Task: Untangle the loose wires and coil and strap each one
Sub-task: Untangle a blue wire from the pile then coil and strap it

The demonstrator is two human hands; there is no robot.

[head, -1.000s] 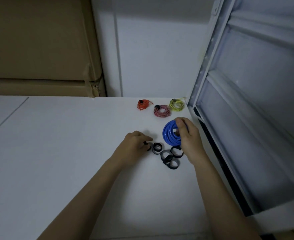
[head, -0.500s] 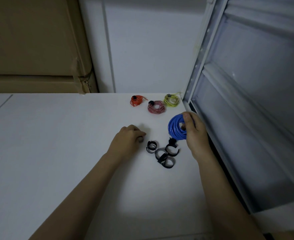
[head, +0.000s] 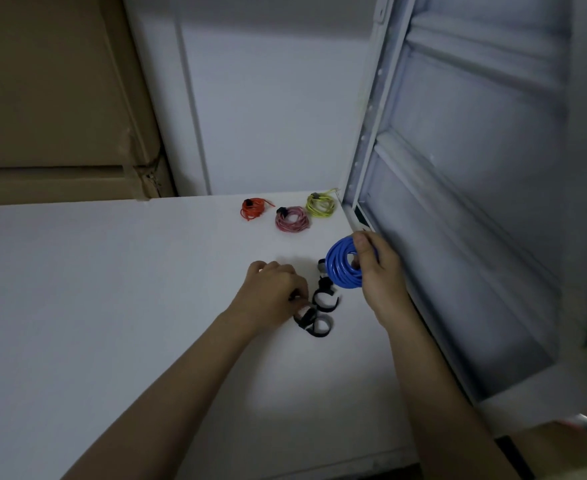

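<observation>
My right hand grips a coiled blue wire, held upright just above the white table near its right edge. To its left, my left hand rests on the table with fingers pinched on a black strap among several looped black straps. Farther back lie three strapped coils: an orange coil, a pink coil and a yellow-green coil.
A grey metal shelving frame rises along the table's right edge, close to my right hand. Brown cardboard boxes stand behind the table at the left, a white wall panel at the back.
My right hand has lifted the blue coil up and to the right, off the table. My left hand has shifted onto the black straps and pinched one.
</observation>
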